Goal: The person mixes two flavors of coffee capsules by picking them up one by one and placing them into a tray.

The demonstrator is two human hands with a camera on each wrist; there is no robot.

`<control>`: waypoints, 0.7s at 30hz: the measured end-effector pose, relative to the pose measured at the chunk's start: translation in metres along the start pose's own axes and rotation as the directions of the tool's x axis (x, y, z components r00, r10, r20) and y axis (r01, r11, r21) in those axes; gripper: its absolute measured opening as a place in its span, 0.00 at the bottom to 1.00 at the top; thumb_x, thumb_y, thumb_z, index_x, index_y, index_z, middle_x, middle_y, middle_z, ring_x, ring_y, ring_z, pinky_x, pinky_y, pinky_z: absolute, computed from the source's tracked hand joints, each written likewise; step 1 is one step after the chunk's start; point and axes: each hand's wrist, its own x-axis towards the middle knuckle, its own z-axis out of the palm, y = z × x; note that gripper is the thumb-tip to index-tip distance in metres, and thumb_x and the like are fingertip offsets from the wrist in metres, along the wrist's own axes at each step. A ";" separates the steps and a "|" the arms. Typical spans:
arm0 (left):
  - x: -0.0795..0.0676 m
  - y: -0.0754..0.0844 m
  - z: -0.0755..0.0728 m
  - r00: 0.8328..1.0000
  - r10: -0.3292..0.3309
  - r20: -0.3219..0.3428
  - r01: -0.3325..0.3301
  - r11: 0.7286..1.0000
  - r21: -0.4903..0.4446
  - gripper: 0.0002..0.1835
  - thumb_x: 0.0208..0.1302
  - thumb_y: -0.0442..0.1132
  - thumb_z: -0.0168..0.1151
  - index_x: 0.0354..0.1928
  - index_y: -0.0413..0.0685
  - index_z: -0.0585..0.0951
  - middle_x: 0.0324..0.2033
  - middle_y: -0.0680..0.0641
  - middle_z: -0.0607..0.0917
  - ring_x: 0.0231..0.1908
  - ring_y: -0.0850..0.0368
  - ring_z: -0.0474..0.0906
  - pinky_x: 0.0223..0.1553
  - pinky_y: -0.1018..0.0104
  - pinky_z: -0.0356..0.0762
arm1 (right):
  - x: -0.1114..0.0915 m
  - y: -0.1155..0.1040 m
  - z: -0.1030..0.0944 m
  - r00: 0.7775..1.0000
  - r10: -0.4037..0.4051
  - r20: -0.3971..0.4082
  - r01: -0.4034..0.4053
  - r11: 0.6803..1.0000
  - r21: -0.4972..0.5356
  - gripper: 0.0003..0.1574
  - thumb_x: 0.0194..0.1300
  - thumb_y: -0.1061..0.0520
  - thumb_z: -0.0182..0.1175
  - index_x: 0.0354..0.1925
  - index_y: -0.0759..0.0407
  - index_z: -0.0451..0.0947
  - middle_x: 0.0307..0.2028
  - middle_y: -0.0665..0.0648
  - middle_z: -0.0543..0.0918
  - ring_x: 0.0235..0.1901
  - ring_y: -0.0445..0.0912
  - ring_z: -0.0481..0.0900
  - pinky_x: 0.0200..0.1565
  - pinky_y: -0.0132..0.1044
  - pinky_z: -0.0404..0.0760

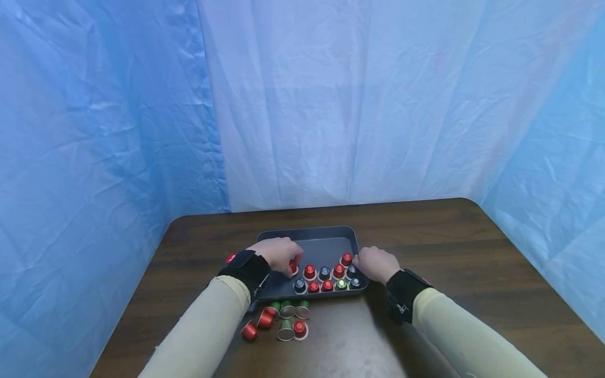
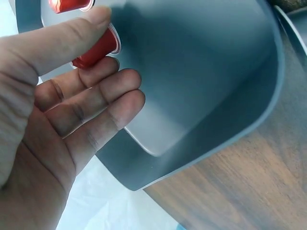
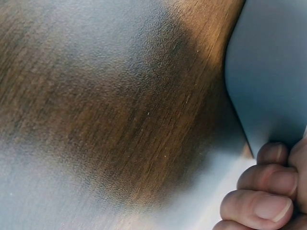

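My left hand [image 1: 279,253] reaches over the left part of a dark grey tray [image 1: 326,247]. Between thumb and forefinger it pinches a red coffee capsule [image 2: 99,50], its other fingers loosely bent. Another red capsule [image 1: 309,272] stands just right of it. Along the tray's near side stand more capsules in rows: red, dark ones such as this capsule [image 1: 300,286], and a green capsule [image 1: 341,284]. At the tray's right rim, my right hand [image 1: 376,263] grips the edge with curled fingers [image 3: 256,208]; its thumb is mostly hidden.
In front of the tray, several capsules lie on the wooden table [image 1: 449,252], among them a green capsule [image 1: 285,331] and a red capsule [image 1: 249,331]. One red capsule [image 1: 300,329] stands upright there. Blue-white sheets [image 1: 293,105] hang behind and at both sides.
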 end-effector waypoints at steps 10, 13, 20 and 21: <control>0.000 0.002 0.004 1.000 -0.004 0.000 0.004 1.000 -0.004 0.09 0.60 0.45 0.76 0.38 0.60 0.84 0.31 0.58 0.82 0.34 0.58 0.77 0.39 0.62 0.76 | -0.001 0.000 0.000 1.000 -0.015 -0.010 0.015 1.000 0.000 0.20 0.77 0.48 0.55 0.38 0.61 0.84 0.23 0.54 0.78 0.24 0.47 0.77 0.30 0.39 0.75; 0.001 0.003 0.006 1.000 -0.001 -0.005 0.001 1.000 -0.003 0.09 0.60 0.45 0.76 0.38 0.59 0.84 0.31 0.58 0.82 0.34 0.58 0.77 0.39 0.62 0.77 | -0.001 0.000 0.000 1.000 -0.018 -0.013 0.018 1.000 -0.003 0.20 0.77 0.48 0.55 0.37 0.60 0.84 0.23 0.54 0.77 0.24 0.47 0.77 0.30 0.39 0.75; 0.001 0.003 0.009 1.000 -0.013 -0.007 0.013 1.000 -0.017 0.10 0.59 0.45 0.77 0.38 0.59 0.84 0.29 0.57 0.82 0.33 0.58 0.77 0.39 0.63 0.77 | 0.001 0.000 0.001 1.000 -0.019 -0.013 0.019 1.000 -0.007 0.20 0.77 0.48 0.54 0.35 0.60 0.84 0.22 0.55 0.77 0.24 0.47 0.76 0.29 0.39 0.74; 0.001 0.003 0.010 1.000 -0.015 -0.006 0.015 1.000 -0.018 0.10 0.59 0.45 0.77 0.38 0.59 0.84 0.29 0.57 0.82 0.33 0.58 0.77 0.39 0.63 0.77 | 0.001 0.000 0.001 1.000 -0.020 -0.014 0.020 1.000 -0.011 0.20 0.77 0.48 0.54 0.34 0.60 0.84 0.22 0.54 0.77 0.24 0.47 0.76 0.29 0.39 0.74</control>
